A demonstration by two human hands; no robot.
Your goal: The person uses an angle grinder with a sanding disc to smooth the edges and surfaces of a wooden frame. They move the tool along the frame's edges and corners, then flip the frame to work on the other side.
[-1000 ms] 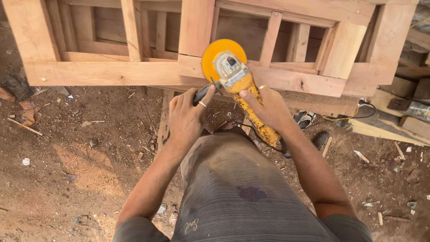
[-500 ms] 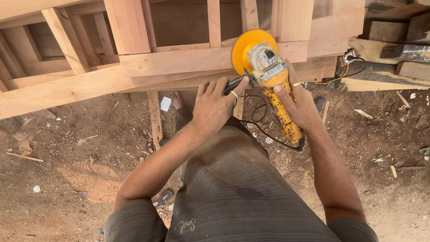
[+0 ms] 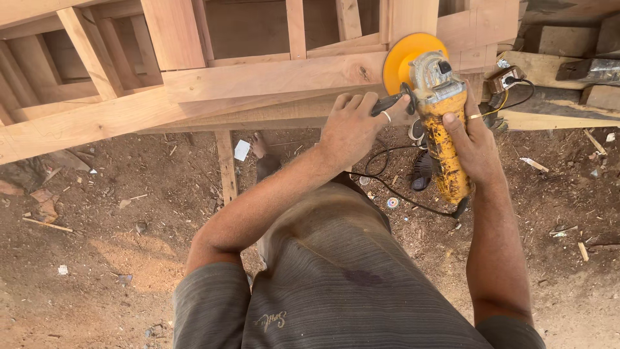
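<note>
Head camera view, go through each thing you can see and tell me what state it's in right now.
Angle grinder: held in both hands, yellow disc against the frame's edge.
Left hand: closed on the black side handle.
Right hand: wrapped round the grinder body.
Wooden frame: lying flat, raised off the dirt.
Black cord: trailing loose on the ground.

My right hand (image 3: 475, 145) wraps the yellow grinder (image 3: 442, 129) by its body, while my left hand (image 3: 352, 126) grips its black side handle (image 3: 387, 103). Its orange disc (image 3: 403, 58) sits against the wooden frame (image 3: 258, 81), above the dirt floor (image 3: 97, 258).
</note>
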